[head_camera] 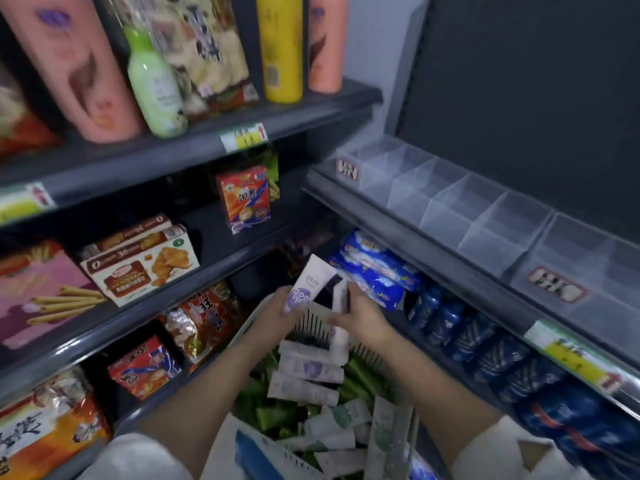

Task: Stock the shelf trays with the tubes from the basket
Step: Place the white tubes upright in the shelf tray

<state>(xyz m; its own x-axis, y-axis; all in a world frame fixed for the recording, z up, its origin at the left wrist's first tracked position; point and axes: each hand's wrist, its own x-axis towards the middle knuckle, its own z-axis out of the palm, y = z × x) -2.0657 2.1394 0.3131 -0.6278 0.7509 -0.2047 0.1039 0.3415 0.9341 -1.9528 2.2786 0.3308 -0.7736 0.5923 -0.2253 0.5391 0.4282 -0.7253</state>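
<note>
A white basket (313, 318) sits low in the middle, holding several white-and-purple tubes (310, 368) on top of green and white-green tubes (341, 431). Above its far rim, my left hand (277, 315) is shut on a white-and-purple tube (308, 284) that points up and away. My right hand (362, 315) grips another white-and-purple tube (340, 320) held upright, cap down. The clear plastic shelf trays (446, 206) line the shelf at the upper right and look empty.
Dark shelves on the left carry snack boxes (145, 265), noodle packs and tall bottles (154, 84). Blue packs (377, 268) fill the shelf below the trays. Price tags (557, 284) hang on the tray fronts.
</note>
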